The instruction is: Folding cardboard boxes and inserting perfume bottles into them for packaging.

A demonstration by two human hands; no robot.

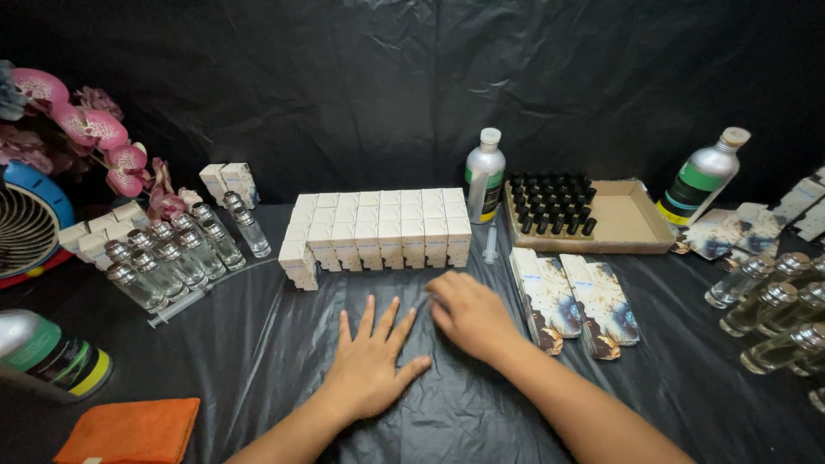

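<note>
Black plastic sheeting covers the table [258, 344] and the wall behind. Left hand [371, 365] lies flat on the sheet, fingers spread, grip open and empty; right hand [468, 314] rests curled just beside it, grip loosely closed, and whether it holds anything cannot be told. Block of small white boxes [378, 228], long axis left to right, stands just beyond both hands, nearer the right one.

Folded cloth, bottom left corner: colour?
Orange, plain, no pattern visible. The cloth shows in the head view, partly cut off by the frame edge.
</note>
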